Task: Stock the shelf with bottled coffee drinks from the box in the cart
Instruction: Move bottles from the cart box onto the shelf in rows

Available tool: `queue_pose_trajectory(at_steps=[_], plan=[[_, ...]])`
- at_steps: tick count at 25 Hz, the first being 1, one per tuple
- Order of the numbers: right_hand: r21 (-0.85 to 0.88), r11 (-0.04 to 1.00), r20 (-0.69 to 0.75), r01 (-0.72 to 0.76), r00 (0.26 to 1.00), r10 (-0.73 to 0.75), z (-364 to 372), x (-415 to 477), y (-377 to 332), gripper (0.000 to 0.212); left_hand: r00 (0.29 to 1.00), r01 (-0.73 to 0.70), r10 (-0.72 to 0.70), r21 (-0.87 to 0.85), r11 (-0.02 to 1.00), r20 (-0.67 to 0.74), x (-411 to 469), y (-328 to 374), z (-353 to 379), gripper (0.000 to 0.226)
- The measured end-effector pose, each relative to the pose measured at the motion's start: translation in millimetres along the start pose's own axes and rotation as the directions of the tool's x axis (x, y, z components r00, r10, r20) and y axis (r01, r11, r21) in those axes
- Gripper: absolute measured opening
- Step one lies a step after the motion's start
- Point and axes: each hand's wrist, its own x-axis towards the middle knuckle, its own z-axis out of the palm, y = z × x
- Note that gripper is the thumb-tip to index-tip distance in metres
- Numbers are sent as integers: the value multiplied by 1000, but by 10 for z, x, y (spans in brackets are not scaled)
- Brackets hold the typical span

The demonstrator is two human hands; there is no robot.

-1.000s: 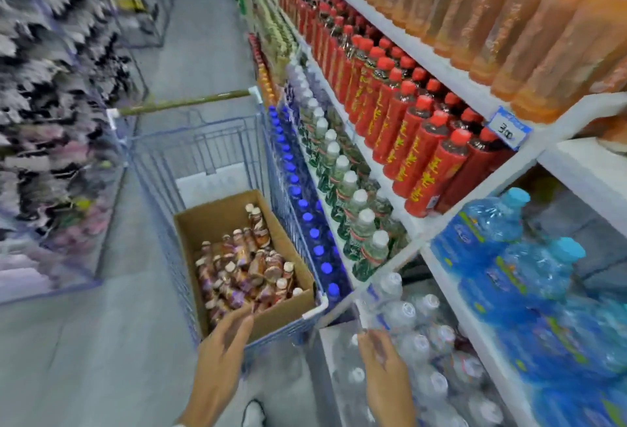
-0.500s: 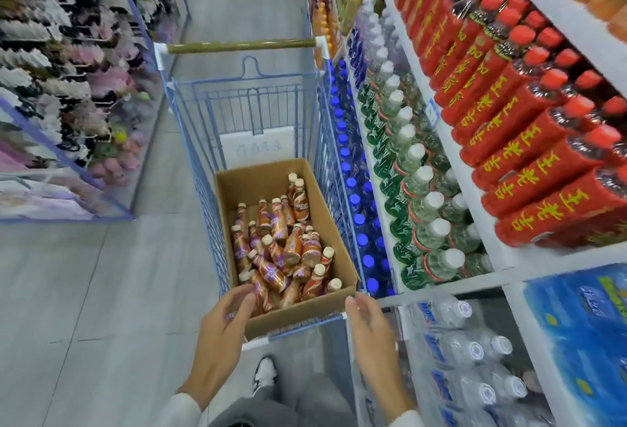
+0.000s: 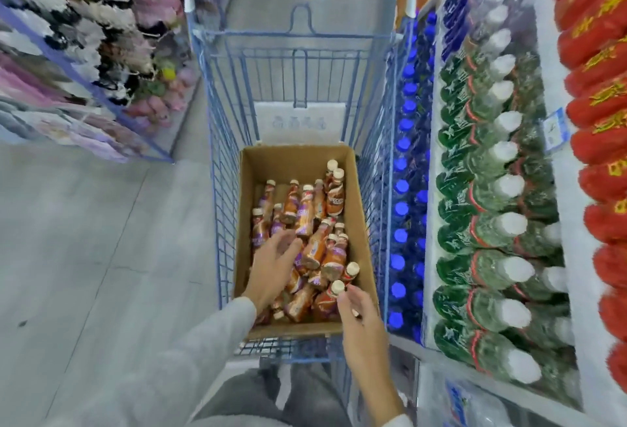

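Inside the box [image 3: 298, 162] in the cart [image 3: 220, 189], bottles [image 3: 307, 213] lie jumbled. Left hand [image 3: 271, 267] hovers spread over them; right hand [image 3: 363, 328] touches a near cap [image 3: 337, 287], pinching or not I cannot tell. Lifted by cap alone, a bottle may slip.

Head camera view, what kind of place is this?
Likely a supermarket aisle: a blue wire shopping cart stands beside white shelving stocked with rows of green-labelled clear bottles and red-wrapped bottles.

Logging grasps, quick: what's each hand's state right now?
Left hand: open, fingers spread over the brown cream-capped coffee bottles in the cardboard box.
Right hand: touching one bottle's cream cap; grip cannot be told.
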Motion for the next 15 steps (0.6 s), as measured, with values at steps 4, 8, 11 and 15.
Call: queue_pose_trajectory(at_steps=[4,8,11,15], plan=[[57,995,27,-86,996,85,-77,445,-48,19,989,144,-145,51,988,20,1098,51,617,47],[130,970,35,-204,979,201,-94,761,48,26,975,201,-211,131,971,69,1916,-123,1117,54],[139,957,31,-256,967,254,-95,865,152,23,984,156,-172,232,960,53,2334,-283,1391,59],[178,938,-2,-298,953,303,-80,982,237,21,972,201,-222,209,957,81,2675,-471,1660,78]])
